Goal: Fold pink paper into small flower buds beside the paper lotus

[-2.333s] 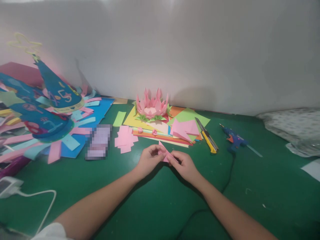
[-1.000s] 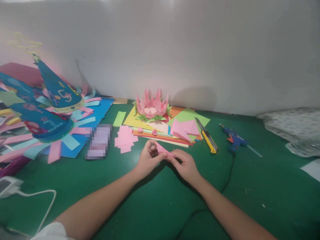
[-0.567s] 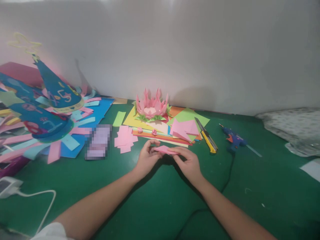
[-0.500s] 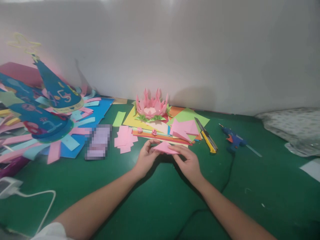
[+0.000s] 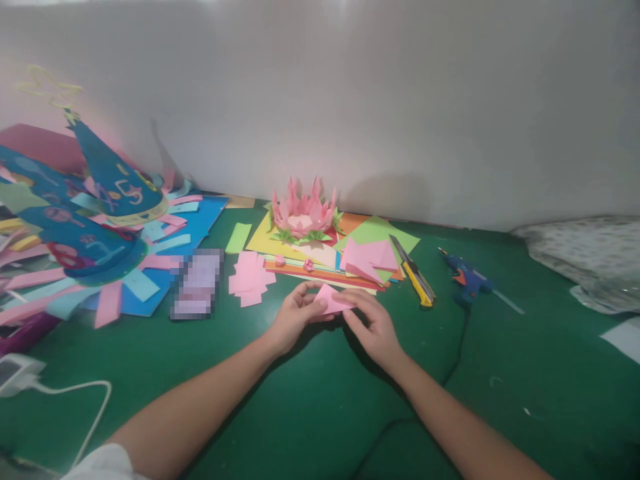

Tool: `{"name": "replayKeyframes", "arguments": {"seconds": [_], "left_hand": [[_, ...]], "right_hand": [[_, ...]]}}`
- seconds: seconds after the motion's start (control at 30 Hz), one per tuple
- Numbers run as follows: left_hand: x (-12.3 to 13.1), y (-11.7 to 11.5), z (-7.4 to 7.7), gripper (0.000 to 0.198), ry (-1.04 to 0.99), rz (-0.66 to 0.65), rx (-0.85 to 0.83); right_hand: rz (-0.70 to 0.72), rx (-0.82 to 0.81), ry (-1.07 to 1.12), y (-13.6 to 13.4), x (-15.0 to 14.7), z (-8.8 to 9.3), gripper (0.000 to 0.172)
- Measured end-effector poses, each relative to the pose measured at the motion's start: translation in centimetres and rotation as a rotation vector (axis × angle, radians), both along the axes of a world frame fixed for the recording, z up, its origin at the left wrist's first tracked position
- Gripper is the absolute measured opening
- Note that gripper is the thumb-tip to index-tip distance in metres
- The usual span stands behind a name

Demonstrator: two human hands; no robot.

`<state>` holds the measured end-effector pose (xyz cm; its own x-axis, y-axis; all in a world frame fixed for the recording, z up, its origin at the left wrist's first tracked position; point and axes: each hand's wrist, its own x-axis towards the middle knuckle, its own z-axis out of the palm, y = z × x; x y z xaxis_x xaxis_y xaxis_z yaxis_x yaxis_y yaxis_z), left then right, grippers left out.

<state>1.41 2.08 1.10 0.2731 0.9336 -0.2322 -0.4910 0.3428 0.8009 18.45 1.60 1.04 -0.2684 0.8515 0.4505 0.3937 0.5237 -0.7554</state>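
A small piece of pink paper point(image 5: 329, 298) is held between my two hands, low over the green table. My left hand point(image 5: 296, 317) pinches its left side, thumb on top and fingers curled behind. On the right edge, my right hand point(image 5: 373, 325) grips with thumb and fingertips. Just beyond lie two small folded pink paper pieces and a stack of coloured paper point(image 5: 285, 269). A pink paper lotus point(image 5: 303, 213) with green leaves stands on that stack. Loose pink slips point(image 5: 249, 277) lie to the left of my hands, and larger pink sheets point(image 5: 367, 257) to the right.
A yellow utility knife point(image 5: 417, 280) and a blue glue gun point(image 5: 470, 275) with a trailing black cord lie at the right. Left are a blurred-out phone point(image 5: 197, 283), blue paper cone hats point(image 5: 117, 177) with paper strips, and a white cable point(image 5: 107, 400). A plain wall stands behind.
The pink paper has turned in my fingers, from a wide flat triangle to a smaller, more upright shape. My left thumb now presses on its front. The things on the table have stayed put.
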Motion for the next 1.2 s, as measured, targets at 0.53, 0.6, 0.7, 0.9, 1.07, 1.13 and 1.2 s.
{"name": "replayKeyframes", "arguments": {"seconds": [0.53,0.6,0.7,0.9,1.07,1.13,1.2], "left_hand": [[-0.2,0.3,-0.2,0.043,-0.003,-0.039,-0.050],[-0.4,0.3,-0.1,0.047,-0.009,-0.053,-0.048],[-0.6,0.4,0.0,0.051,-0.020,-0.083,-0.024],[-0.3,0.3,-0.2,0.051,-0.008,-0.077,-0.016],[0.5,0.0,-0.1,0.038,0.069,-0.027,0.015],[0.6,-0.1,0.0,0.035,0.087,-0.008,0.024],[0.7,-0.2,0.1,0.036,0.096,0.009,0.022]], "right_hand": [[0.061,-0.209,0.151,-0.2,0.3,0.3,0.029],[0.072,-0.221,0.159,-0.2,0.3,0.4,0.029],[0.074,-0.219,0.155,-0.2,0.2,0.4,0.028],[0.022,-0.208,0.155,0.0,0.2,-0.1,0.027],[-0.038,-0.178,0.140,0.2,0.1,-0.3,0.027],[-0.042,-0.153,0.137,0.2,0.1,-0.2,0.028],[-0.036,-0.128,0.135,0.2,0.2,-0.3,0.027]]}}
